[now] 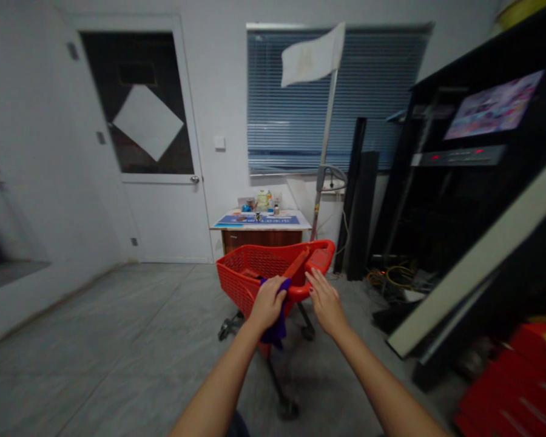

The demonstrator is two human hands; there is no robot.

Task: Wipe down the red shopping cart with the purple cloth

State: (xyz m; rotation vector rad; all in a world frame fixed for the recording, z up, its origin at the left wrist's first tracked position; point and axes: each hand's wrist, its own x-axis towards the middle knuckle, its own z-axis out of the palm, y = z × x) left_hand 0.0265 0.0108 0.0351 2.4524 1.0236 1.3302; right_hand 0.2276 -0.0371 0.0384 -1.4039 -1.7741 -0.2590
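A red plastic shopping cart (239, 285) stands on the floor in front of me, its basket to the left and its handle (326, 258) to the right. My left hand (268, 300) is closed on a purple cloth (276, 328) against the near rim of the cart, and the cloth hangs down below the fingers. On the near end of the handle rests my right hand (326, 301), fingers stretched out along the red plastic. Part of the near side of the basket is hidden behind my left hand and the cloth.
Behind the cart is a small desk (295, 227) with several small items on it. A white flag on a pole (330, 109) stands beside it. To the right are a black cabinet (477, 200), a leaning pale board (473, 261), cables and a red box (523, 376). A white door (168, 221) is at left.
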